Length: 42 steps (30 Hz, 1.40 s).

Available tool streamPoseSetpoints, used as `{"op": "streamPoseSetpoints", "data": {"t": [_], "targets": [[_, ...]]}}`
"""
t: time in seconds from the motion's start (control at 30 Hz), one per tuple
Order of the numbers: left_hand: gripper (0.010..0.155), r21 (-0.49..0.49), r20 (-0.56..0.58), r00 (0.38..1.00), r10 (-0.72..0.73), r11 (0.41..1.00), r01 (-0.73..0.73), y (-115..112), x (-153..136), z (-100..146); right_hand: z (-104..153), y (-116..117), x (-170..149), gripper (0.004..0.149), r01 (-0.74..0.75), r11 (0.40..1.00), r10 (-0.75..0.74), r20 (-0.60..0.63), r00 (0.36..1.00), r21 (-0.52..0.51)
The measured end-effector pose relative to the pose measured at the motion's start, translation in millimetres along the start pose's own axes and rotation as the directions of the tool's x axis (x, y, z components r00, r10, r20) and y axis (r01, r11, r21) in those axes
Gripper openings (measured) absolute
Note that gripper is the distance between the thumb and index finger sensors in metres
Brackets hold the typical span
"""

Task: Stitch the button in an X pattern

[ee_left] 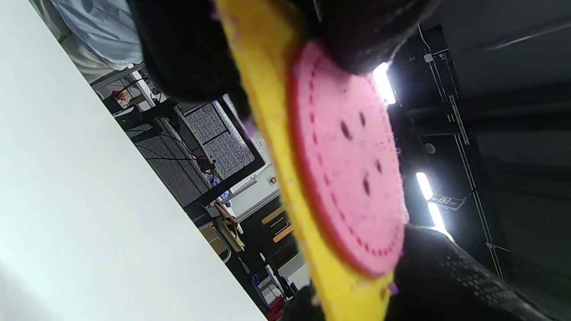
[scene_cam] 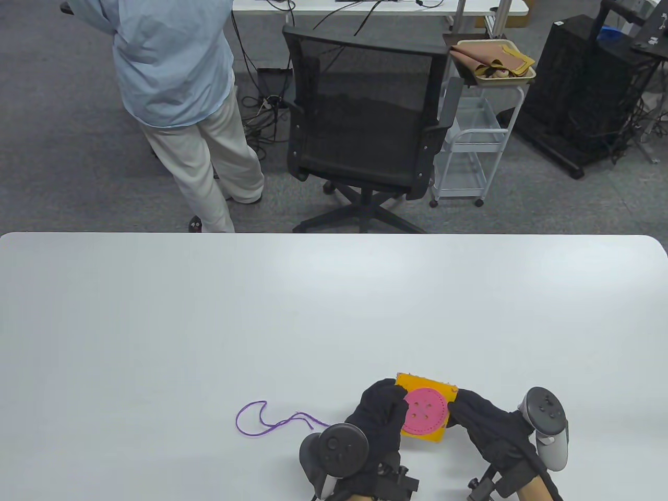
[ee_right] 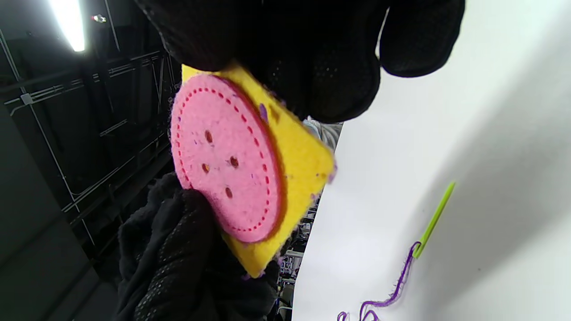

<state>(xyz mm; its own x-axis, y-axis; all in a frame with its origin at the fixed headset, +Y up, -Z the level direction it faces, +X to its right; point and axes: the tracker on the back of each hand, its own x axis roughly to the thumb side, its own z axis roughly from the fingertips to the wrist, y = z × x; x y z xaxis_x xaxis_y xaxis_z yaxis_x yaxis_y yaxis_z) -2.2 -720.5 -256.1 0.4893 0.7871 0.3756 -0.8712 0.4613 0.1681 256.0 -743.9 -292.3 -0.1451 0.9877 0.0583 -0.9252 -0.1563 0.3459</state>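
A yellow felt square point(scene_cam: 429, 436) with a pink felt button point(scene_cam: 424, 412) on its face is held off the table between both hands. My left hand point(scene_cam: 392, 406) grips its left edge and my right hand point(scene_cam: 460, 411) grips its right edge. The button point(ee_left: 352, 165) has several holes with no thread in them, as the right wrist view point(ee_right: 223, 160) also shows. A purple thread point(scene_cam: 259, 421) lies loose on the table to the left of my left hand. It is tied to a green needle point(ee_right: 435, 217) lying flat on the table.
The white table point(scene_cam: 209, 323) stretches far and wide around the hands. Beyond its far edge stand a black office chair point(scene_cam: 365, 115), a person in a light blue shirt point(scene_cam: 172, 78) and a white cart point(scene_cam: 469, 151).
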Motion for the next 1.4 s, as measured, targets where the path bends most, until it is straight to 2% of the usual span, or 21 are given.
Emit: {"op": "streamPoseSetpoints", "data": {"t": [0.53, 0.7, 0.9, 1.13, 1.4], "targets": [[0.034, 0.035, 0.03, 0.994, -0.101, 0.994, 0.1, 1.1, 2.6, 0.3, 0.2, 2.0, -0.8, 0.04, -0.022, 1.0, 0.022, -0.005, 1.0, 0.004], [0.034, 0.043, 0.025, 0.995, -0.1, 0.994, 0.099, 0.6, 3.0, 0.3, 0.6, 4.1, 0.7, 0.053, -0.031, 0.999, 0.031, 0.002, 1.0, 0.007], [0.036, 0.04, 0.023, 0.994, -0.107, 0.994, 0.106, -1.2, 4.1, 0.5, 2.2, 6.7, 4.0, 0.04, -0.116, 0.992, 0.116, -0.017, 0.993, -0.047], [0.04, 0.034, 0.009, 0.993, -0.114, 0.993, 0.114, -2.6, 4.8, 0.0, 3.1, 5.7, 3.9, 0.039, -0.155, 0.984, 0.152, -0.041, 0.988, -0.089], [0.054, -0.002, -0.035, 0.991, -0.129, 0.992, 0.129, -6.5, 1.3, -1.2, 3.1, 4.4, 2.9, 0.039, -0.183, 0.974, 0.176, -0.059, 0.983, -0.133]]}}
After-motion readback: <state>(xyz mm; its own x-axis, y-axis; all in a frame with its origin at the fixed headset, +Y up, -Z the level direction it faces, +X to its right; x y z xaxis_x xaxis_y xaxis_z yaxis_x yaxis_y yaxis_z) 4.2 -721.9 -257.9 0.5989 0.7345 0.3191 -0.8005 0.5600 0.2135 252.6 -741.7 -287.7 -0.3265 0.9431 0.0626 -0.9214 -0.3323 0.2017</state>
